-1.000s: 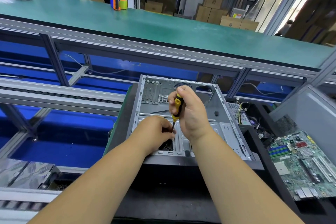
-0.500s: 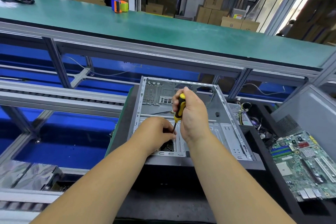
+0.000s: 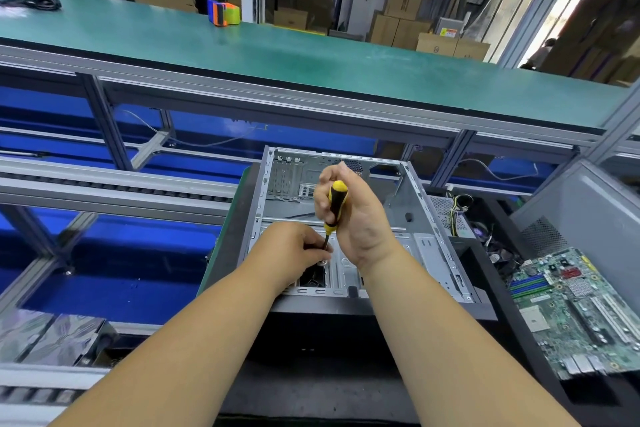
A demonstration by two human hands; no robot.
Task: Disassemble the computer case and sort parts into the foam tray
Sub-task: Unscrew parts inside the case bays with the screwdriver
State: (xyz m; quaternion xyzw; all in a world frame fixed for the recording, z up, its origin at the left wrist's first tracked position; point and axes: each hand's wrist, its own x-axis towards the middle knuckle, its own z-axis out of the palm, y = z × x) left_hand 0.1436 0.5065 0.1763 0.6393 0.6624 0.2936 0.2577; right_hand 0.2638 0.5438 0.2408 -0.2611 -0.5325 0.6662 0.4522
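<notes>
The open grey computer case lies on its side in front of me, its inside bare metal. My right hand grips the yellow and black screwdriver upright, its tip down on the drive cage near the case's front. My left hand has its fingers curled around the screwdriver's shaft just above the tip. The screw itself is hidden by my fingers. The black foam tray runs along the right of the case.
A green motherboard lies in the tray at the right, with a power supply and cables behind it. A grey side panel leans at far right. A green conveyor shelf crosses above; silver bags lie at lower left.
Both hands stay on the screwdriver at the same spot in the case. My right hand's fingers have shifted a little on the handle; the view has drifted slightly.
</notes>
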